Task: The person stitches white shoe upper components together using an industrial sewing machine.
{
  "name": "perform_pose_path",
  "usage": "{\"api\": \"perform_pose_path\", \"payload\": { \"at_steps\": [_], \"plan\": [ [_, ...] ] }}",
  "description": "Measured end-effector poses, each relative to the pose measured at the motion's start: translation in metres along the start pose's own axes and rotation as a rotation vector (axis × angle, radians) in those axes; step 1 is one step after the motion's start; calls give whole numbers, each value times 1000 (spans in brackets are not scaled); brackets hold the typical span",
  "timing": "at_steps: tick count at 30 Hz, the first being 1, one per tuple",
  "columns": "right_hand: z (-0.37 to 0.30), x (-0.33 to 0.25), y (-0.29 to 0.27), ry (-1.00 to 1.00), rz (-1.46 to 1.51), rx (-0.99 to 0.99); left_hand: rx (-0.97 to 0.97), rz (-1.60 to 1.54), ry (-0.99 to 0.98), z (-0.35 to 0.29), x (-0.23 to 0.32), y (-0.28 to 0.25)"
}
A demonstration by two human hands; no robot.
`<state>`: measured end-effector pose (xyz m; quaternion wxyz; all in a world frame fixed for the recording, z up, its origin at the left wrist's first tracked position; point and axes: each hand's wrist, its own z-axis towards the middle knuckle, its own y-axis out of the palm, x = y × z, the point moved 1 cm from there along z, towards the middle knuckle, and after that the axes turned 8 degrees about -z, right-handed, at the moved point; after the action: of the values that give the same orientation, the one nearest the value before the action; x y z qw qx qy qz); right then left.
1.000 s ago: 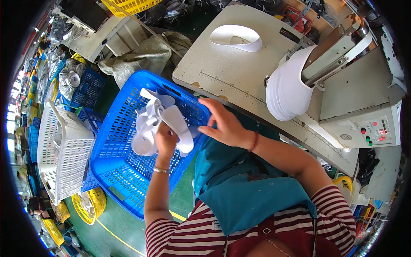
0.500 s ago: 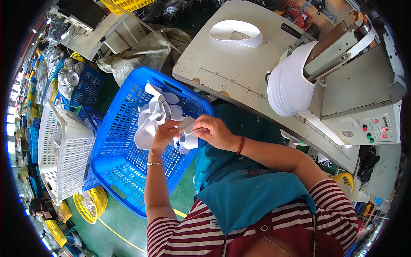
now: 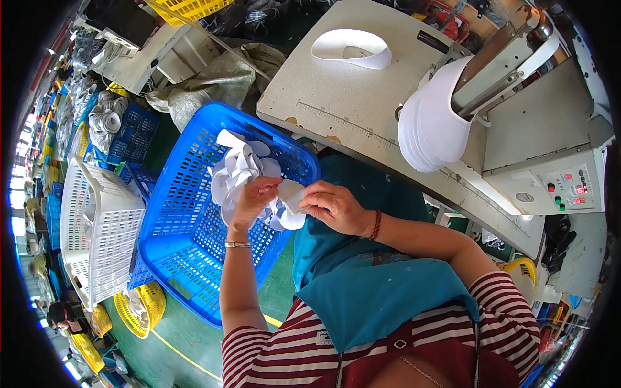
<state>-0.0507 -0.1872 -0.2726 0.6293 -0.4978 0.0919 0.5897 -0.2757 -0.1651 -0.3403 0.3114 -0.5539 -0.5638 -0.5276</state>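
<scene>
My right hand pinches a small white piece of thin sheet material between thumb and fingers, above the right side of a large blue basket. At that piece's left edge is my left hand, its fingers parted and partly bent; whether the fingertips touch it is hard to see. Beneath and behind both hands, a heap of curved white pieces lies loosely in the basket. Part of the heap is hidden by my hands.
A machine table with a ruled edge stands at the far right, bearing a white loop. Stacked white curved pieces hang on the machine's arm beside a control panel. A white basket and a yellow basket stand left.
My right hand has shifted slightly right with the white piece, away from my left hand. The left fingers have parted. The whole view has shifted a little.
</scene>
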Motion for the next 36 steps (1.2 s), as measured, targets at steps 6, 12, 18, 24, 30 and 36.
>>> {"api": "perform_pose_path", "payload": {
  "at_steps": [6,12,18,24,30,36],
  "plan": [
    [14,-22,-22,-202,-102,24,54,111,279,11,-13,14],
    [8,-37,-55,-223,-99,51,68,26,181,0,29,45],
    [10,-51,-87,-282,-76,163,-48,129,334,-10,61,82],
    [4,-54,-105,-271,-110,241,25,30,505,-22,84,123],
    [-3,-58,-114,-305,-131,279,75,233,587,-21,91,147],
    [-4,-60,-133,-309,-168,372,-53,321,728,-20,109,164]
  ]
}}
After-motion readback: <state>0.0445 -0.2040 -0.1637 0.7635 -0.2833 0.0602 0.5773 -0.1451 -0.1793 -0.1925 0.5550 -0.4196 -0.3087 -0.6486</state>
